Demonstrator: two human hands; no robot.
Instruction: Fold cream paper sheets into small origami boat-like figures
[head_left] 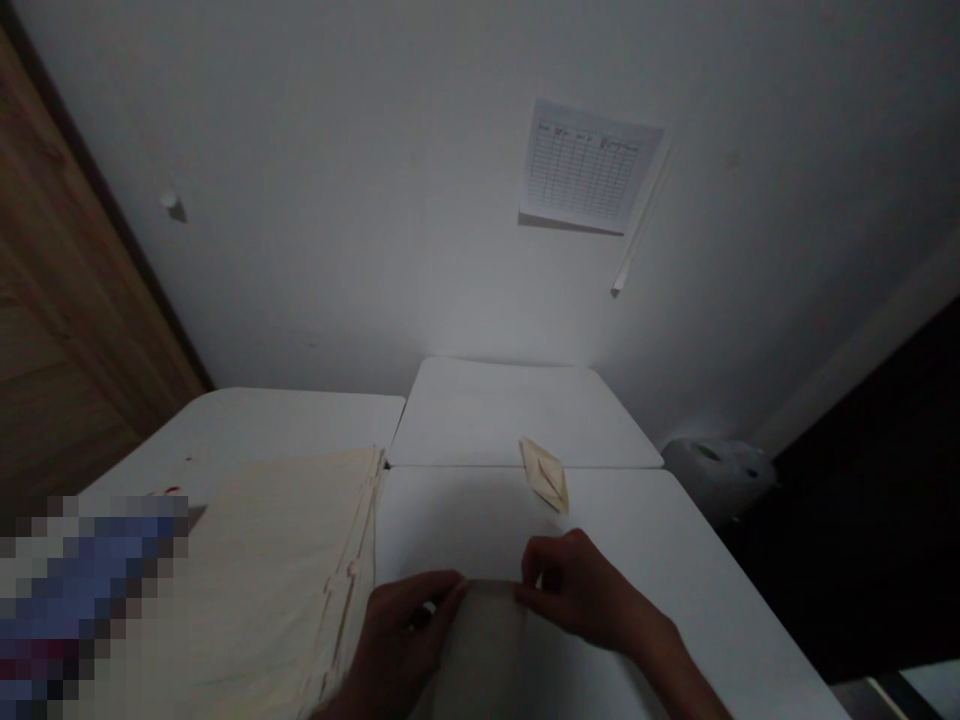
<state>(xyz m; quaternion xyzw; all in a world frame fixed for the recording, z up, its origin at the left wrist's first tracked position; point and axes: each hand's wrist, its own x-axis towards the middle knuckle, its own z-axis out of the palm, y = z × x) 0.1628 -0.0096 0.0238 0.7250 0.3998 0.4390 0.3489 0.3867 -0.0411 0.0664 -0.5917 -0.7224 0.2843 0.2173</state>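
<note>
"What lay before us?"

"A white, round-cornered counter point(465, 520) carried a tall stack of cream sheets point(262, 570) and a small folded cream paper shape point(545, 475)."

"And our hands?"

"Our left hand point(397, 640) and right hand point(581, 590) held a pale rectangular sheet point(480, 650) on the counter, our fingers point(534, 590) closed, pinching both top corners evenly."

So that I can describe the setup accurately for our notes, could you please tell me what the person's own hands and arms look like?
The left hand and right hand are bare, without gloves, and the right forearm shows no sleeve or cable. A small pale mark at the left hand may be a ring, but the dim picture cannot settle it.
</note>
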